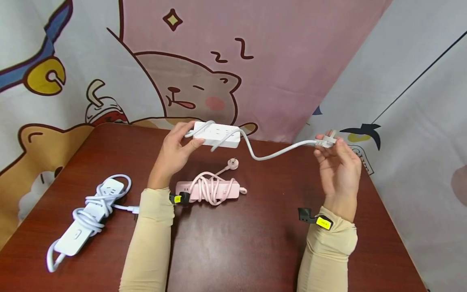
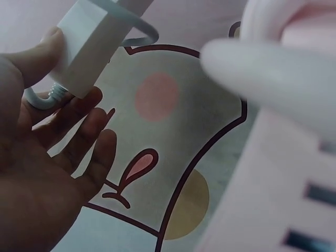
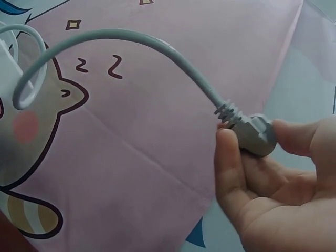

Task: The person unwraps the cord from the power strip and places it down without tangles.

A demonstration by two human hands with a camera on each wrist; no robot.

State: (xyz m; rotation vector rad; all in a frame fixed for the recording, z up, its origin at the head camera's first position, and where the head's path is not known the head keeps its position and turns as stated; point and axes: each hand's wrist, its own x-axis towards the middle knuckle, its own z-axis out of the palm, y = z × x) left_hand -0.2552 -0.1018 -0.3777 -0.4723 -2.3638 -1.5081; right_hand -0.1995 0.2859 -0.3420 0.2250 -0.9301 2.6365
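Note:
My left hand (image 1: 174, 152) grips one end of a white power strip (image 1: 228, 140), thumb on the near side and fingers behind, raised over the back of the table. Part of the white cord (image 1: 271, 156) loops around the strip, and the rest sags across to the right. At its far end my right hand (image 1: 339, 166) pinches the plug (image 1: 326, 141) between thumb and fingers. In the right wrist view the plug (image 3: 257, 135) shows its ribbed neck, with the cord (image 3: 121, 34) arching off to the left. The left wrist view shows the strip's end (image 2: 86, 52) against the thumb.
A pink power strip (image 1: 233, 190) wrapped in its cord lies mid-table, its round plug (image 1: 232, 164) behind it. Another white power strip (image 1: 74, 237), also cord-wrapped, lies at the left. Printed curtains (image 1: 284, 81) hang behind the brown table (image 1: 255, 251).

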